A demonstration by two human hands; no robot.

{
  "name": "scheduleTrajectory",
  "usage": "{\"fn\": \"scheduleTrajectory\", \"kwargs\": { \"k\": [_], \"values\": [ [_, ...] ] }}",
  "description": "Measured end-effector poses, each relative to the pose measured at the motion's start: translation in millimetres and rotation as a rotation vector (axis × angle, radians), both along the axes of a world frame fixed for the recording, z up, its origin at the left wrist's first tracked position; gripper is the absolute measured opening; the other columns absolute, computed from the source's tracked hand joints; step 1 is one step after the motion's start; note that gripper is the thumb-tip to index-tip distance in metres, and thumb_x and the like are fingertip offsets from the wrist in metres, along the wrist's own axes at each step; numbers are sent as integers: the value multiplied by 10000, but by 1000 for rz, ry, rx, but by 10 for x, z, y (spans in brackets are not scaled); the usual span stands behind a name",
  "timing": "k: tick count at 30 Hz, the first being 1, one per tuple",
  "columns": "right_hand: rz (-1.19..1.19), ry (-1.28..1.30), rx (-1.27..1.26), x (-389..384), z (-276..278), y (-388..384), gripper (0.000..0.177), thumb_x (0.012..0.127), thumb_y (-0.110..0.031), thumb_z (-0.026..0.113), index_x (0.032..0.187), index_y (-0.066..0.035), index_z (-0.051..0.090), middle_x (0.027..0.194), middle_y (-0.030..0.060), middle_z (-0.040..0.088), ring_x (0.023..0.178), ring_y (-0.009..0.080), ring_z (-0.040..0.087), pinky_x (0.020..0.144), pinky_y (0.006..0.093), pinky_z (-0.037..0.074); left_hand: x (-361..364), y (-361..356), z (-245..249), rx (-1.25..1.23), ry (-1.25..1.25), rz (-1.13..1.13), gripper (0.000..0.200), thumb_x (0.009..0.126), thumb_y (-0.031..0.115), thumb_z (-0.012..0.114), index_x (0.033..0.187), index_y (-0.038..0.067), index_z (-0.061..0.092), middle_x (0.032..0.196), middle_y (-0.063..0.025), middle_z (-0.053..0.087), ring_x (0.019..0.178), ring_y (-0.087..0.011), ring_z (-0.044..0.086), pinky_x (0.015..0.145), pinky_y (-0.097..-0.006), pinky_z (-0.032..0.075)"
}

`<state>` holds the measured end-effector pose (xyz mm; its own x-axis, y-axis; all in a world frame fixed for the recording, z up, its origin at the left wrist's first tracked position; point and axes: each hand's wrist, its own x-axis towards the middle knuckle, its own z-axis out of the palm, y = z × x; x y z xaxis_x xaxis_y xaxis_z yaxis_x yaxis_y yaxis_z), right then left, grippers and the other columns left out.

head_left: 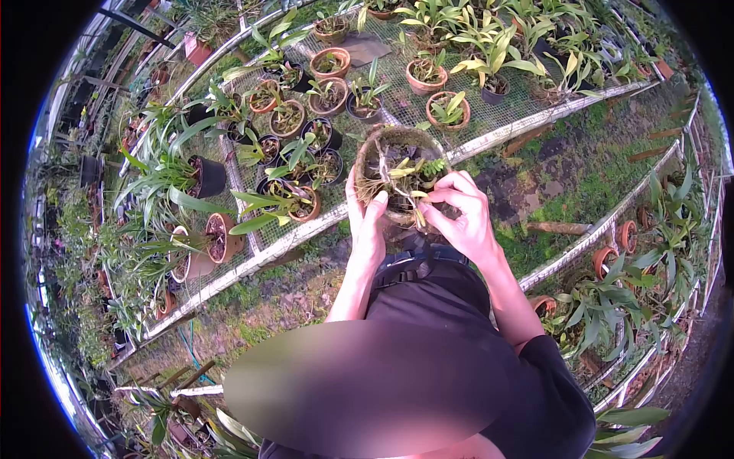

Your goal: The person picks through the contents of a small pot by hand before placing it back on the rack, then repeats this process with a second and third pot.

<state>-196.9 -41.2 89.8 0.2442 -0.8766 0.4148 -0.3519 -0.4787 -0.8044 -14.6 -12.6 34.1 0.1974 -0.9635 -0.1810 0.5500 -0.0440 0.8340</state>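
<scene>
A round, mossy pot (367, 157) is held in front of my waist, its mouth turned up toward me. Inside it grows a plant (401, 172) with yellowish-green stems, a small green fern-like frond and pale, stringy roots along the left rim. My left hand (367, 222) grips the pot's lower left side, its thumb over the rim beside the roots. At the lower right of the pot, my right hand (462, 210) pinches a yellowish stem (420, 196) between thumb and fingers. The pot's underside is hidden.
A wire-mesh bench (489, 138) with a pale edge carries several potted plants beyond the pot. Dark pots (206, 176) and terracotta pots (224, 236) stand on the left. Another bench edge (569, 256) runs along the right, with a mossy path (527, 191) between.
</scene>
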Motion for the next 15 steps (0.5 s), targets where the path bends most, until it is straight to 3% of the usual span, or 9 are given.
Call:
{"fn": "scheduleTrajectory", "kwargs": {
  "k": [3, 6, 7, 12, 13, 15],
  "values": [
    [-25, -64, 45, -77, 7, 25, 137, 752, -64, 795, 864, -7, 740, 865, 104, 651, 832, 249, 638, 767, 355, 502, -50, 19, 174, 50, 54, 30, 613, 942, 213, 619, 1497, 158, 364, 1324, -67, 558, 1170, -198, 594, 930, -421, 543],
    [-50, -91, 95, -221, -2, 21, 99, 782, -41, 769, 861, 1, 727, 877, 93, 661, 817, 196, 645, 763, 312, 505, -16, 17, 194, 60, 89, 56, 523, 946, 227, 626, 1426, 161, 433, 1200, -17, 575, 1099, -164, 610, 886, -406, 560],
    [-63, -141, 116, -259, -22, 18, 98, 787, -42, 767, 862, 3, 721, 876, 89, 661, 813, 185, 639, 758, 305, 499, -29, 15, 243, 65, 110, 79, 376, 945, 239, 639, 1293, 169, 515, 1060, 36, 548, 998, -115, 607, 853, -371, 560],
    [-130, -237, 208, -505, 20, -16, 72, 838, -27, 735, 865, -3, 673, 886, 43, 631, 796, 116, 580, 746, 270, 461, 49, 22, 150, 88, 112, 124, 219, 949, 228, 648, 1136, 166, 552, 967, 64, 512, 900, -81, 585, 789, -341, 558],
    [-226, -186, 209, -546, 50, -28, 71, 836, -28, 728, 853, -11, 661, 866, 55, 630, 792, 167, 591, 745, 303, 469, 67, 21, 99, 91, 113, 131, 227, 949, 227, 648, 1144, 164, 550, 973, 61, 516, 908, -81, 588, 787, -340, 556],
    [-558, 439, -61, -595, 208, -13, 139, 830, -75, 738, 956, -42, 688, 1007, 96, 632, 943, 273, 591, 832, 388, 474, 79, 20, 73, 96, 101, 139, 282, 949, 226, 645, 1199, 155, 536, 1012, 47, 539, 934, -90, 598, 785, -339, 555]
  ]
}}
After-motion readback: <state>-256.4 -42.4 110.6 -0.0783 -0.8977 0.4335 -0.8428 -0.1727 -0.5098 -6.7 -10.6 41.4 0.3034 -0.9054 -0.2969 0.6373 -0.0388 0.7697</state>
